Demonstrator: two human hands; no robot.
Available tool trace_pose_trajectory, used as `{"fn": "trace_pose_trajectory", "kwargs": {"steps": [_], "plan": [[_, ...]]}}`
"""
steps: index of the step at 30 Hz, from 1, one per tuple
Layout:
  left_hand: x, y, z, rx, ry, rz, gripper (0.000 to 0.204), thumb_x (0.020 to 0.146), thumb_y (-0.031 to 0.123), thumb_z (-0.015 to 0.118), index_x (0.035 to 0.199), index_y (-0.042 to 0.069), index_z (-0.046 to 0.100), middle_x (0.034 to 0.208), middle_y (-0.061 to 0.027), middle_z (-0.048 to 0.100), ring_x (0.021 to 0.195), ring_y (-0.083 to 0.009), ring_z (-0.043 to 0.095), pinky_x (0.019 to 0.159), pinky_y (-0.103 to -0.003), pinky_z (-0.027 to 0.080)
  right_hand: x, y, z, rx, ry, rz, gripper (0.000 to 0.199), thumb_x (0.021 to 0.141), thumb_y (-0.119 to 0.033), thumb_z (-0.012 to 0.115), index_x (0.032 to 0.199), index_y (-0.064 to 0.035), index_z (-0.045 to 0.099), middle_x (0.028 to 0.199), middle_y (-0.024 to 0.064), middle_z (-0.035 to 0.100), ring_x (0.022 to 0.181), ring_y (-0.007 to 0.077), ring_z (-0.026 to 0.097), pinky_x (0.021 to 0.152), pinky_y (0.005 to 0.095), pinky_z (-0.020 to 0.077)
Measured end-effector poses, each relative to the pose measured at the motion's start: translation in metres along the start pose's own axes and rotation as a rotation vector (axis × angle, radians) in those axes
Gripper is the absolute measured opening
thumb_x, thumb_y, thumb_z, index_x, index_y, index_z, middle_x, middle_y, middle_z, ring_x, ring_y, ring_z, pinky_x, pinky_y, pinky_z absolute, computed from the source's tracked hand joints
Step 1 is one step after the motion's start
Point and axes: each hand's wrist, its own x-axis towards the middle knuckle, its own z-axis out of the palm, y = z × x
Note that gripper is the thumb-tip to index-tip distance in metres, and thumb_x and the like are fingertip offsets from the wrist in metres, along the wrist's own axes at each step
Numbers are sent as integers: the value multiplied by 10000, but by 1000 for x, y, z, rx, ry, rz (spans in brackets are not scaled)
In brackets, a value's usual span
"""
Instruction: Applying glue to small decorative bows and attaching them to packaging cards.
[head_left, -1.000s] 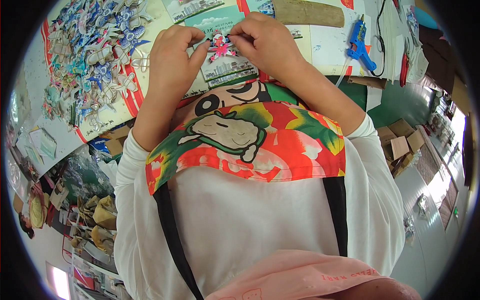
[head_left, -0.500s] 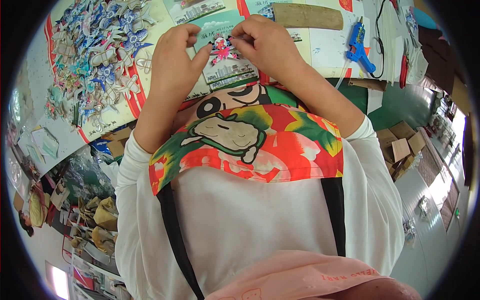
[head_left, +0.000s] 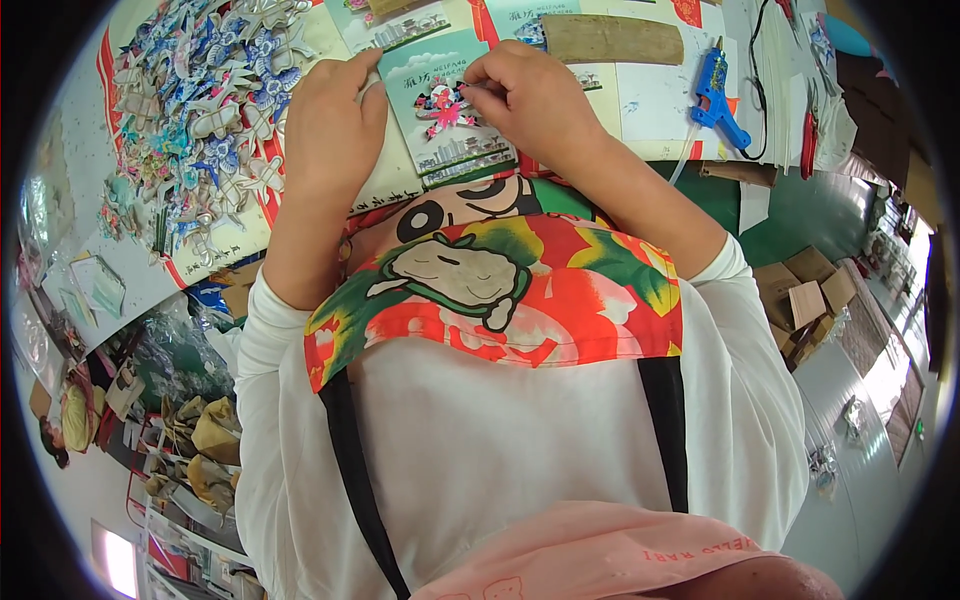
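A small pink, white and black figure-shaped ornament (head_left: 446, 112) lies on a teal card (head_left: 411, 75) printed with clouds and a skyline. From the right, my right hand (head_left: 535, 105) bends over the card, thumb and forefinger pinched at the ornament's upper right edge. My left hand (head_left: 333, 125) rests just past the card's left edge, apart from the ornament. Its thumb and forefinger are spread, and nothing shows between them; its other fingers are partly hidden.
A big pile of small blue, white and green ornaments (head_left: 210, 120) covers the table's left side. Beyond my right hand lie a curved bamboo piece (head_left: 615, 40) and a blue glue gun (head_left: 715, 100) with its cord. Cardboard boxes (head_left: 805, 290) stand low at the right.
My left hand has drawn back leftward from the ornament to the card's edge, uncovering more of the card. My right hand stays at the ornament's right side.
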Motion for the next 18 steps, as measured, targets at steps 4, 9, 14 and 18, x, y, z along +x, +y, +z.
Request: {"fn": "trace_pose_trajectory", "kwargs": {"steps": [4, 9, 14, 18], "plan": [[4, 7, -5, -275, 17, -158, 267, 863, 105, 644, 1120, 33, 670, 898, -85, 635, 791, -175, 597, 714, -281, 479, 0, 1, -1, -14, -5, 2, 89, 825, -105, 699, 886, -54, 659, 774, 52, 583, 673, 209, 553, 627, 317, 449], [19, 7, -9, -525, -157, -409, 256, 877, 112, 659, 1120, 33, 667, 876, -31, 633, 729, -103, 543, 674, -211, 442, -4, 0, -16, 43, -26, -6, 151, 819, -138, 716, 934, -54, 665, 800, 47, 608, 702, 198, 580, 647, 304, 466], [16, -2, -13, -671, -150, -439, 247, 853, 79, 679, 1073, -31, 657, 798, -23, 624, 684, -83, 529, 636, -193, 440, 0, 18, -89, -148, 64, 54, 286, 780, -169, 753, 1025, -49, 667, 970, 67, 641, 825, 195, 602, 732, 298, 485], [14, 0, -13, -664, -176, -467, 206, 869, 71, 667, 1051, -24, 655, 800, -24, 616, 684, -71, 521, 621, -177, 423, -4, 6, -96, 26, -173, 194, 321, 805, -141, 696, 1089, -10, 625, 1090, 128, 607, 958, 303, 571, 837, 373, 473]]}}
